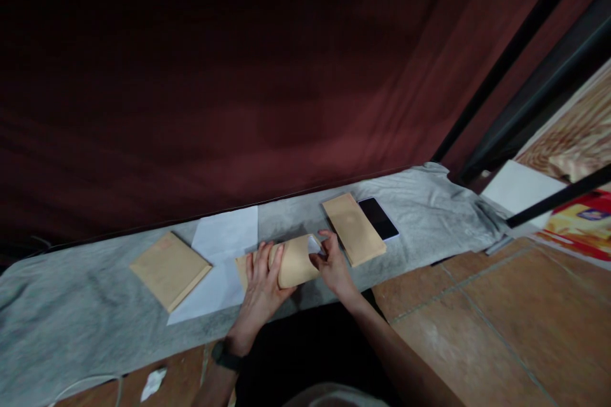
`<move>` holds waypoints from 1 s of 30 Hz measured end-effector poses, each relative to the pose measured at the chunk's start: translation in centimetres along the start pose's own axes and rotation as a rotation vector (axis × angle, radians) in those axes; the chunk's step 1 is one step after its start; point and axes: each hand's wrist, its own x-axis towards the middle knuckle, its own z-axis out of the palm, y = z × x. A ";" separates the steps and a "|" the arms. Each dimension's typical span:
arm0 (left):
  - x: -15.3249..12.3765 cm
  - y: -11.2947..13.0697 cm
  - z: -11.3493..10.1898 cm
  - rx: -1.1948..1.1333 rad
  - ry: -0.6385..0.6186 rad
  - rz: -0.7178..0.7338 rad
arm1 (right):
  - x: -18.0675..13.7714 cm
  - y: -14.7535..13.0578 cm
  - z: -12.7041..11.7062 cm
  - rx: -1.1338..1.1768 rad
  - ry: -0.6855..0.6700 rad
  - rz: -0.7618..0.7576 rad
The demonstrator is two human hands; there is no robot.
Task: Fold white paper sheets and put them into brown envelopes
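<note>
A brown paper envelope [298,262] lies in front of me, bowed upward, with something white, like folded paper [314,245], showing at its right-hand mouth. Across the left part of this envelope my left hand [264,280] presses and holds, fingers slightly apart. My right hand [333,266] is curled at the mouth, thumb and forefinger bent around its edge by the white paper; the exact pinch is partly hidden. Beneath the left side are white paper sheets [224,273]. To the right rests a stack of brown envelopes [354,229], partly over a dark-screened phone or tablet [378,219].
More brown envelopes [170,270] lie at the left, overlapping the white sheets. A grey cloth [86,305] covers the long narrow surface, backed by a dark red curtain [267,108]. Black poles [515,54] slant at the right. Crumpled white paper [153,384] lies on the tiled floor [458,324].
</note>
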 end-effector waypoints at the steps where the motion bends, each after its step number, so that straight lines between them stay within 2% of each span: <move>1: 0.0 0.0 0.0 -0.002 -0.004 0.003 | 0.0 0.1 -0.1 -0.020 0.007 0.023; 5: 0.1 0.0 0.0 -0.008 -0.026 0.016 | 0.4 0.5 -0.6 -0.150 -0.055 0.078; 9: 0.1 0.0 0.0 -0.018 -0.039 0.023 | 0.7 1.0 -0.8 -0.203 -0.049 0.158; 13: 0.0 -0.1 0.0 -0.066 -0.070 -0.004 | 0.8 1.4 -0.5 -0.013 -0.052 0.263; 16: -0.5 0.0 0.1 -0.148 -0.008 -0.086 | 0.8 1.5 -0.2 0.214 -0.074 0.326; 19: -1.6 0.7 0.4 -0.302 0.126 -0.321 | 0.8 1.5 -0.1 0.363 -0.038 0.351; 23: -3.7 2.4 1.4 -0.677 0.300 -0.780 | 0.5 1.4 0.2 0.446 0.057 0.350; 24: -4.1 3.0 1.6 -0.825 0.303 -0.893 | 0.4 1.3 0.4 0.471 0.079 0.345; 26: -4.2 4.2 1.8 -1.184 0.230 -1.082 | 0.1 1.2 0.9 0.506 0.105 0.330; 28: -3.6 5.5 1.7 -1.520 0.112 -1.205 | -0.1 1.2 1.6 0.518 0.123 0.317; 30: -2.3 6.7 1.6 -1.698 0.068 -1.297 | -0.4 1.3 2.2 0.516 0.141 0.327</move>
